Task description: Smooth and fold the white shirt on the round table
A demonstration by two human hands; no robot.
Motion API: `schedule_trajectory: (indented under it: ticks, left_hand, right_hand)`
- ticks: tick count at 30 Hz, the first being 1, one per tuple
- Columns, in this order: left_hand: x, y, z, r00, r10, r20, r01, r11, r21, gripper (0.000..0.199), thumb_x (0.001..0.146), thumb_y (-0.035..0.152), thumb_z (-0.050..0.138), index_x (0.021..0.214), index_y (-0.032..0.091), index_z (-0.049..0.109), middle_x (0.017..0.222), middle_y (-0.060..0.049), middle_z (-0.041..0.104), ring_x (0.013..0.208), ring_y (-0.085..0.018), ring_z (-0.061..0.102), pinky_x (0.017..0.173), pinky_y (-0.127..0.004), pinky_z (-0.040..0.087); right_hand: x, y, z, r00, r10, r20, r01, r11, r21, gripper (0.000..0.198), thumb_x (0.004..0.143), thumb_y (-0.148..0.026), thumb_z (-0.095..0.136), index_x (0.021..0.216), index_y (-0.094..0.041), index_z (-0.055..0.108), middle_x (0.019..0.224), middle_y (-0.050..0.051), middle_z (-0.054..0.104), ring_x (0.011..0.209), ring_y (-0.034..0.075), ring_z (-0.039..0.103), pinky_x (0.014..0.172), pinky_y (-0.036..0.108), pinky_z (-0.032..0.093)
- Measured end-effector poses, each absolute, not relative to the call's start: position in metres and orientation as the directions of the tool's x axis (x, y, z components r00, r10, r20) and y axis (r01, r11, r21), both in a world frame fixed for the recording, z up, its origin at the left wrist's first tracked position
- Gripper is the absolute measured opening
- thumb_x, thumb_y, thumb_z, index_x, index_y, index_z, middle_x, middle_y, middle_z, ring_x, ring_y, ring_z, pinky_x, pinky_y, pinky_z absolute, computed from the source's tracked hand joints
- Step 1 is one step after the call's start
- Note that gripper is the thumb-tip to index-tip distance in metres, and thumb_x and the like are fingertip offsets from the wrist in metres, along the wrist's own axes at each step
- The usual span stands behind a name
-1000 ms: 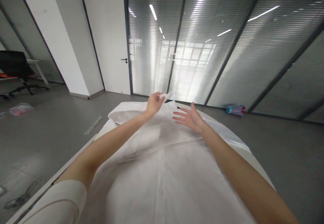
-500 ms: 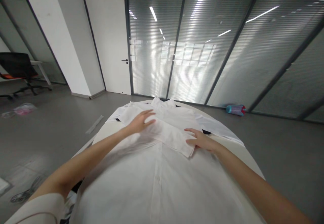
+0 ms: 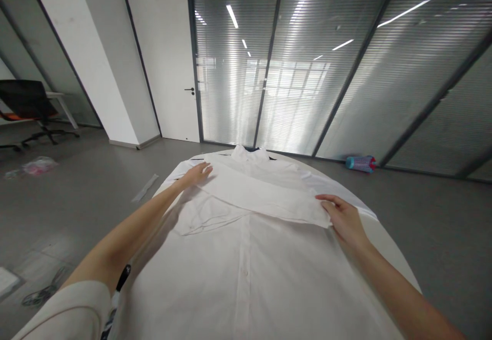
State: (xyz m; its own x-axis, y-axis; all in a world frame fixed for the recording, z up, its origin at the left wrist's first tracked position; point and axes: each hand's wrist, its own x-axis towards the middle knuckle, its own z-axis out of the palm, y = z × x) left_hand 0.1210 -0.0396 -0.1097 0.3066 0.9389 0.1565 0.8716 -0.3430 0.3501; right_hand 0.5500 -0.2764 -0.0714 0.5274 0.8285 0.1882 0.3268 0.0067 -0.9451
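A white button-up shirt point(image 3: 284, 268) lies front up, collar at the far end. One white sleeve point(image 3: 265, 196) is laid across its chest, and the other sleeve point(image 3: 188, 217) sits partly beneath it with loose creases. My left hand point(image 3: 197, 175) rests on the fabric near the left shoulder, fingers stretched out. At the right, my right hand point(image 3: 348, 222) pinches the end of the upper sleeve between thumb and fingers.
Under the shirt is a white table with a rounded edge point(image 3: 395, 253). A black-and-white item point(image 3: 119, 288) shows by my left forearm. On the floor are a blue-and-purple cylinder point(image 3: 360, 164), a pinkish plastic bag point(image 3: 39, 164) and a coiled cable point(image 3: 42, 295). An office chair point(image 3: 26, 99) stands far left.
My right hand has moved right and now pinches the sleeve end, which is stretched further right. My left hand has shifted left to the shoulder. The sleeve underneath shows more.
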Motion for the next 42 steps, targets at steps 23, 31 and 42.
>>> schedule_trajectory:
  ticks: [23,31,42]
  left_hand:
    - [0.175,-0.075,-0.135,0.601,0.797,0.07,0.788,-0.604,0.115,0.068,0.097,0.067,0.029,0.156,0.034,0.031,0.163,-0.006,0.028,0.149,-0.04,0.021,0.115,-0.069,0.007]
    - [0.172,-0.085,-0.127,0.622,0.779,0.085,0.773,-0.627,0.093,0.065,0.098,0.063,0.033,0.153,0.03,0.039,0.161,-0.008,0.032,0.149,-0.037,0.024,0.117,-0.065,0.01]
    - [0.271,-0.101,-0.112,0.794,0.607,0.043,0.594,-0.788,0.161,0.05,0.105,0.038,0.027,0.153,0.031,0.039,0.162,-0.006,0.029,0.151,-0.029,0.023,0.118,-0.062,0.018]
  right_hand:
    - [0.565,-0.312,-0.102,0.328,0.941,-0.089,0.425,-0.231,-0.875,0.031,0.077,-0.017,0.064,0.107,-0.015,0.065,0.063,-0.006,0.057,0.045,0.015,0.063,0.051,0.025,0.051]
    - [0.572,-0.315,-0.098,0.239,0.963,0.127,0.885,-0.162,-0.437,0.033,0.08,-0.013,0.059,0.11,-0.017,0.072,0.12,0.014,0.06,0.095,0.025,0.069,0.092,0.04,0.053]
    - [0.447,-0.203,-0.095,-0.359,0.922,0.148,0.875,0.388,-0.291,0.066,0.104,-0.052,0.016,0.155,-0.016,0.035,0.162,0.012,0.028,0.15,0.027,0.026,0.121,0.049,0.022]
